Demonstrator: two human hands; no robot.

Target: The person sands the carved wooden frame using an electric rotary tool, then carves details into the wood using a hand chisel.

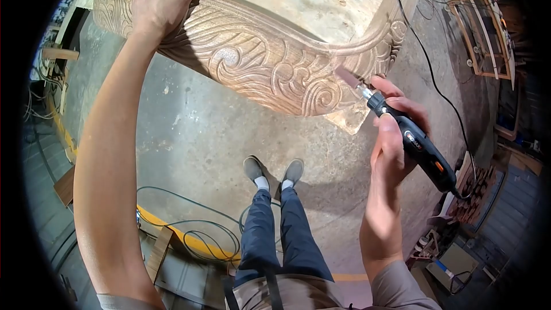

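Observation:
A long curved wooden piece (252, 57), carved with swirls and grooves, runs across the upper part of the head view. My left hand (163, 1) grips its upper edge near the left end, fingers folded over the top. In my right hand (397, 120) is a black rotary tool (422, 146) with an orange switch, held like a pen. The tool's pinkish sanding tip (348, 77) lies over the carving, just right of a spiral; whether it touches the wood cannot be told.
From the tool, a black cable (433, 77) runs up to the top edge. Green hoses (198, 235) curl on the concrete floor near a yellow strip (150, 217). A wooden frame (485, 34) stands at upper right. My feet are below the carved piece.

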